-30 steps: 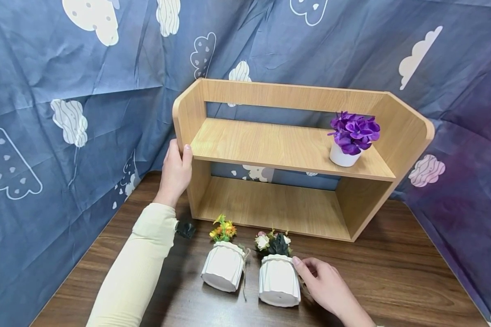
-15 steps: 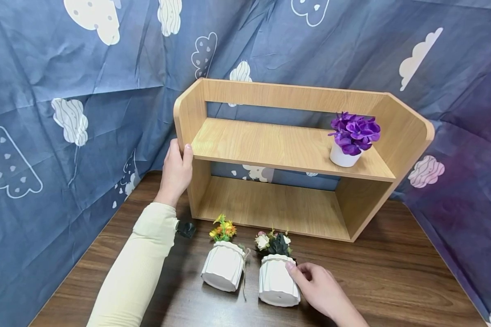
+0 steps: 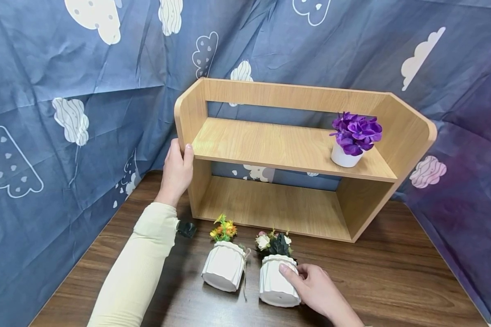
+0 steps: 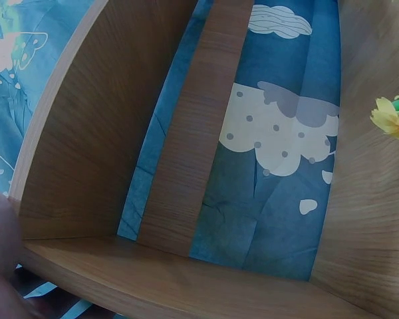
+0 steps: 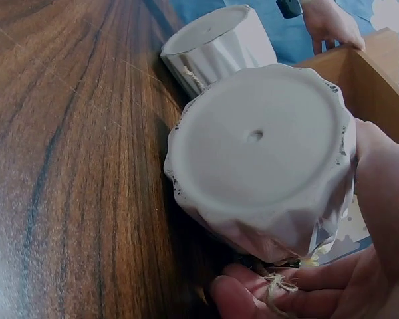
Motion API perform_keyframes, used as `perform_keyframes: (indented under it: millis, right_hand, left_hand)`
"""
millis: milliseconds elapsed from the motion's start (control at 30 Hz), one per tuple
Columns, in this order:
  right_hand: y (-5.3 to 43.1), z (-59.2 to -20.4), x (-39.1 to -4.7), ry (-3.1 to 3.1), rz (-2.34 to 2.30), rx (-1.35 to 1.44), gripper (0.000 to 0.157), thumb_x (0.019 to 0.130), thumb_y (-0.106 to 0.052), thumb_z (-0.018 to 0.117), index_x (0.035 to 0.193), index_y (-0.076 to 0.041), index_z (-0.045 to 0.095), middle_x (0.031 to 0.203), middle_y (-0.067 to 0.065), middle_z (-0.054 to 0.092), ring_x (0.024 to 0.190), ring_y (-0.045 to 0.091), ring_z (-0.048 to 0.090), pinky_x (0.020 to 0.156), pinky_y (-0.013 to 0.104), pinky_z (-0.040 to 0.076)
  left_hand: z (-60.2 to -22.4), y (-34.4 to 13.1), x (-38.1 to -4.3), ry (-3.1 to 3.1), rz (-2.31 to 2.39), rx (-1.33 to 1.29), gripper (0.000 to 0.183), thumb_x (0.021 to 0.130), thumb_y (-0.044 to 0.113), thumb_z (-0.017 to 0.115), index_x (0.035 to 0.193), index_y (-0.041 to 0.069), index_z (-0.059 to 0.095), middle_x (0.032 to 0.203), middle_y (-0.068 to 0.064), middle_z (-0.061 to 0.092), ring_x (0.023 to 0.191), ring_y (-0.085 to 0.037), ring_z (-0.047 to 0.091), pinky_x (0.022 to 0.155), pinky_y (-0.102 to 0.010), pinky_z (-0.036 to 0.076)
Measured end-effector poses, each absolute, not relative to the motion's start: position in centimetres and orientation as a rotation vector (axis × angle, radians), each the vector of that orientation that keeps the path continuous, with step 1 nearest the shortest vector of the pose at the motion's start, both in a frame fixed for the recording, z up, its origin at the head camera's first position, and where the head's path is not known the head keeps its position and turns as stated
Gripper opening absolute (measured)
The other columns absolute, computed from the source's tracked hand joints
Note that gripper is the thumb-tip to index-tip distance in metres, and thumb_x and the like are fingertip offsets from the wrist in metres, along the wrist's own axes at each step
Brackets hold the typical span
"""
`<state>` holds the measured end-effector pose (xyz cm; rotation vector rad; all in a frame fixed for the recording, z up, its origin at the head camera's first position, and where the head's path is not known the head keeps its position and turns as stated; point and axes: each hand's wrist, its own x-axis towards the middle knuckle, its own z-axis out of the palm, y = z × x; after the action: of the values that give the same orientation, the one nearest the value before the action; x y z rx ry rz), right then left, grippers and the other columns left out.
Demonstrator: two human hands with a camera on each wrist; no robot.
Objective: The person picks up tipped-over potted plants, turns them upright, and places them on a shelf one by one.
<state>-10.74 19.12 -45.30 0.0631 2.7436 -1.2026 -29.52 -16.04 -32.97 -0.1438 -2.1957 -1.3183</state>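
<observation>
near right, the right hand (image 3: 317, 290) is clamped around the white-flowered pot (image 3: 273, 286), which lies on its side on the table (image 3: 376, 272): likely the grasping step, and a lift would call for turning it upright. just left lies the orange-flowered pot (image 3: 222, 268); farther left, the left hand (image 3: 175, 175) grips the shelf (image 3: 258, 141).

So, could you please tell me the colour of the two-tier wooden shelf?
The wooden shelf is light tan, best seen in the head view.
</observation>
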Motion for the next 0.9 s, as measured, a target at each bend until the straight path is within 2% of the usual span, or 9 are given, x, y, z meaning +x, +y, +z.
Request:
perform_keyframes:
  millis: [100, 267, 433, 600, 900]
  right_hand:
    - [19.24, -45.42, -10.74, 2.702, -1.237, 0.066, 0.057, 0.102, -0.053, 0.067, 0.113, 0.003, 0.074, 0.069, 0.001, 0.069, 0.056, 0.016, 0.064, 0.058, 0.029, 0.050]
    - [19.33, -45.54, -10.81, 2.682, -1.255, 0.049, 0.051, 0.102, -0.054, 0.067, 0.097, -0.004, 0.074, 0.067, 0.001, 0.067, 0.056, 0.017, 0.064, 0.055, 0.029, 0.049]
    - [19.02, -45.40, -10.80, 2.663, -1.268, 0.115, 0.049, 0.101, -0.053, 0.068, 0.086, -0.007, 0.072, 0.068, 0.001, 0.067, 0.061, 0.016, 0.062, 0.058, 0.028, 0.049]
    - [18.58, -45.42, -10.88, 2.667, -1.295, 0.180, 0.046, 0.101, -0.052, 0.068, 0.088, -0.008, 0.074, 0.072, 0.001, 0.067, 0.070, 0.014, 0.060, 0.064, 0.028, 0.047]
    - [18.96, -45.76, -10.77, 2.544, -1.415, 0.181, 0.048, 0.104, -0.048, 0.066, 0.099, -0.001, 0.074, 0.074, 0.003, 0.070, 0.066, 0.015, 0.063, 0.058, 0.029, 0.051]
  left_hand:
    - [-32.98, -16.00, -29.51, -2.194, -1.324, -0.147, 0.041, 0.113, 0.031, 0.043, 0.136, -0.002, 0.050, 0.134, -0.026, 0.059, 0.121, -0.042, 0.059, 0.106, -0.057, 0.047]
    - [-32.97, -15.99, -29.55, -2.190, -1.321, -0.148, 0.040, 0.113, 0.030, 0.043, 0.136, -0.002, 0.051, 0.133, -0.026, 0.059, 0.120, -0.042, 0.059, 0.105, -0.057, 0.047]
    - [-33.01, -16.07, -29.59, -2.189, -1.316, -0.145, 0.040, 0.113, 0.030, 0.043, 0.135, -0.003, 0.050, 0.133, -0.026, 0.059, 0.120, -0.042, 0.059, 0.105, -0.057, 0.047]
    - [-32.98, -16.17, -29.66, -2.184, -1.312, -0.144, 0.040, 0.113, 0.030, 0.043, 0.135, -0.003, 0.051, 0.132, -0.026, 0.060, 0.118, -0.042, 0.059, 0.104, -0.057, 0.047]
    - [-33.05, -16.04, -29.68, -2.184, -1.322, -0.149, 0.039, 0.113, 0.030, 0.044, 0.135, -0.002, 0.052, 0.130, -0.026, 0.060, 0.118, -0.041, 0.059, 0.105, -0.056, 0.047]
